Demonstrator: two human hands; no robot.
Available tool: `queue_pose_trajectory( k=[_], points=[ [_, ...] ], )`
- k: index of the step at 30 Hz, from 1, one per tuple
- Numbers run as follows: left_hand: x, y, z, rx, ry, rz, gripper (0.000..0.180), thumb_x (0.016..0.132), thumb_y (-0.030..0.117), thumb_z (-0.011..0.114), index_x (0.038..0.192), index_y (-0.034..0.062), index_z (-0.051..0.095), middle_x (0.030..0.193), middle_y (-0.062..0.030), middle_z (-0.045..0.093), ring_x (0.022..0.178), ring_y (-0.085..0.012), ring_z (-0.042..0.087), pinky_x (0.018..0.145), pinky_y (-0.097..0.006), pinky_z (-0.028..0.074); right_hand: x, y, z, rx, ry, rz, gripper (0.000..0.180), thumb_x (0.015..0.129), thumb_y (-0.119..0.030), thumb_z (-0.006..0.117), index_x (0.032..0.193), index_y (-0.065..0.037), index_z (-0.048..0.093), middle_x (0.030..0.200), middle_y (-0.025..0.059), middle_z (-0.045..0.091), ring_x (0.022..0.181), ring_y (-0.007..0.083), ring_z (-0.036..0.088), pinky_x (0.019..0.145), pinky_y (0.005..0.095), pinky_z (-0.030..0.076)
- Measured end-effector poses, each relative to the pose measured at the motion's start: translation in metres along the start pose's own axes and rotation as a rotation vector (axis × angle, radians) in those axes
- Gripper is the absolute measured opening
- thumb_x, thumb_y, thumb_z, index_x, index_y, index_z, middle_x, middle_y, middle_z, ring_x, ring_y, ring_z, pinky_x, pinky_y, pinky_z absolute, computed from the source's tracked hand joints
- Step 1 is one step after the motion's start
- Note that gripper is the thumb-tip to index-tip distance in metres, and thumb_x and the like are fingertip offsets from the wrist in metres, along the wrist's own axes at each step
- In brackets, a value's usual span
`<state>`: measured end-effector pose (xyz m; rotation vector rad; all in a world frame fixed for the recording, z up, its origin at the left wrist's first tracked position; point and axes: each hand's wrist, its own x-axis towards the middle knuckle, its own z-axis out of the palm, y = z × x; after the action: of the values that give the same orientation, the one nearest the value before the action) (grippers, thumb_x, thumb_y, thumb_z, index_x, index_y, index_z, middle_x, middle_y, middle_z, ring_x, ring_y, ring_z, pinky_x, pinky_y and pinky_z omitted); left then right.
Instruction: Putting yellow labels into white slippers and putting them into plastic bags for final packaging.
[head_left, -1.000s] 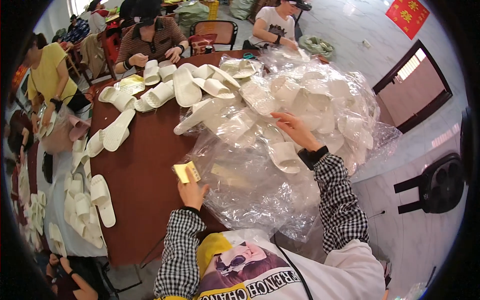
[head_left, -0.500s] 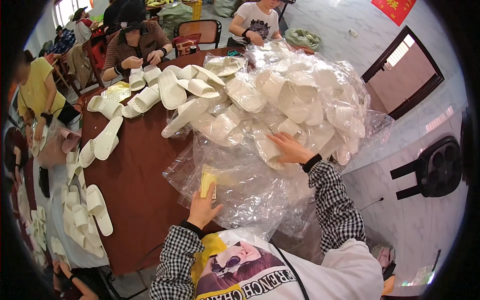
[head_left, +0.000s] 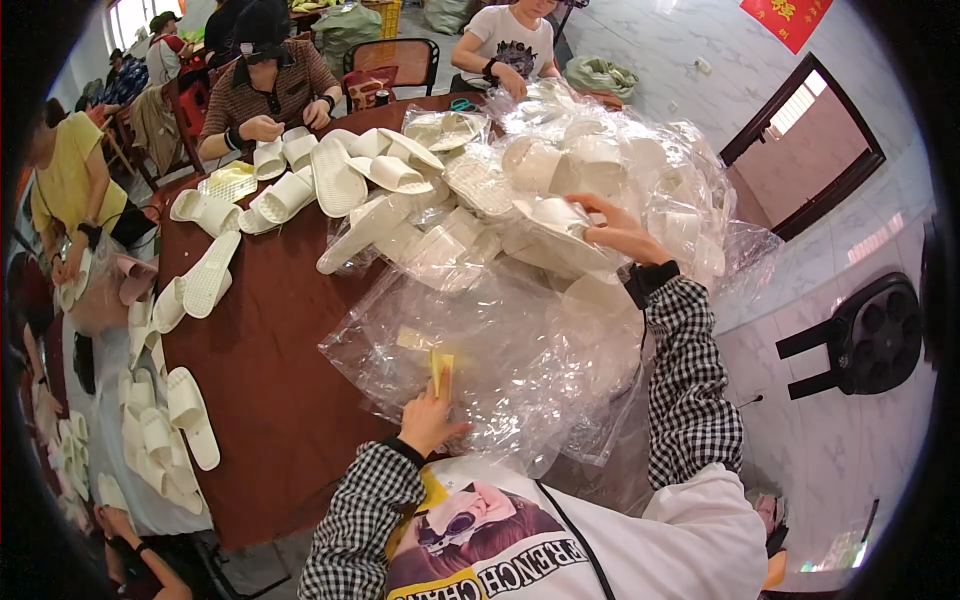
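My left hand [head_left: 430,420] is over the near edge of the table, its fingers closed on a small bundle of yellow slips [head_left: 443,373]. Beneath them are clear plastic bags [head_left: 480,320], spread flat and crumpled, with one pale yellow slip [head_left: 411,338] lying by the hand. My right hand [head_left: 622,235] grips a cream slipper [head_left: 556,216] in clear plastic at the front of a heap of bagged slippers [head_left: 685,190]. Its thumb side is at the strap, and part of the grip is hidden.
Loose cream slippers [head_left: 338,178] run along the far and left table edges [head_left: 260,400]. Two people sit across, one in a brown striped top [head_left: 285,95], the other in a white shirt [head_left: 505,45]. Teal scissors [head_left: 462,105] lie near the heap. A black stool [head_left: 870,335] is at right.
My right hand has moved farther away and lifted a bagged slipper at the heap's front. My left hand has shifted slightly right and nearer with the yellow slips.
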<state>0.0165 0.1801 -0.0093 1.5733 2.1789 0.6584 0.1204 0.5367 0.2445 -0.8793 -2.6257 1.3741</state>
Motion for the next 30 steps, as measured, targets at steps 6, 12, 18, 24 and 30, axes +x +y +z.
queue_pose_trajectory(
  k=[6, 12, 18, 24, 30],
  points=[
    [0.040, 0.020, -0.001, -0.183, -0.113, -0.033, 0.102, 0.079, 0.048, 0.072, 0.150, 0.0012, 0.017, 0.114, -0.0318, 0.057, 0.097, -0.0420, 0.062, 0.081, -0.043, 0.051, -0.035, -0.063, 0.008, -0.285, 0.173, -0.350, 0.072, 0.066, -0.011, 0.061, 0.137, -0.013, 0.051, 0.133, 0.0145, 0.047, 0.124, 0.0294, 0.046, 0.105, 0.0373, 0.037],
    [-0.004, 0.001, -0.053, -0.967, -0.159, -0.258, 0.061, 0.100, 0.022, 0.051, 0.152, 0.0099, 0.023, 0.097, -0.0162, 0.071, 0.088, -0.0296, 0.067, 0.087, -0.035, 0.049, -0.092, -0.141, 0.054, -0.511, 0.363, -0.654, 0.078, 0.058, -0.007, 0.069, 0.134, -0.010, 0.054, 0.126, 0.0154, 0.048, 0.119, 0.0315, 0.048, 0.100, 0.0416, 0.042],
    [-0.031, -0.038, -0.048, -0.698, 0.025, -0.213, 0.055, 0.099, 0.031, 0.050, 0.149, 0.0140, 0.033, 0.103, -0.0244, 0.065, 0.094, -0.0289, 0.064, 0.085, -0.037, 0.048, -0.092, -0.185, 0.106, -0.480, 0.400, -0.939, 0.084, 0.052, -0.009, 0.072, 0.134, -0.008, 0.056, 0.125, 0.0169, 0.046, 0.114, 0.0329, 0.049, 0.097, 0.0425, 0.045],
    [0.019, 0.039, -0.069, -0.553, -0.054, -0.116, 0.054, 0.099, 0.029, 0.049, 0.147, 0.0080, 0.034, 0.116, -0.0248, 0.060, 0.106, -0.0310, 0.060, 0.092, -0.037, 0.045, -0.067, -0.211, 0.144, -0.352, 0.199, -1.044, 0.086, 0.056, -0.011, 0.074, 0.139, -0.011, 0.051, 0.124, 0.0161, 0.046, 0.112, 0.0324, 0.048, 0.093, 0.0417, 0.045],
    [-0.057, 0.038, -0.076, -0.399, -0.181, -0.012, 0.053, 0.100, 0.028, 0.048, 0.145, 0.0020, 0.036, 0.130, -0.0251, 0.055, 0.117, -0.0332, 0.056, 0.100, -0.037, 0.042, -0.066, -0.184, 0.202, -0.130, -0.155, -0.898, 0.073, 0.082, -0.023, 0.071, 0.145, -0.006, 0.039, 0.136, 0.0210, 0.043, 0.122, 0.0390, 0.046, 0.095, 0.0424, 0.044]
  ],
)
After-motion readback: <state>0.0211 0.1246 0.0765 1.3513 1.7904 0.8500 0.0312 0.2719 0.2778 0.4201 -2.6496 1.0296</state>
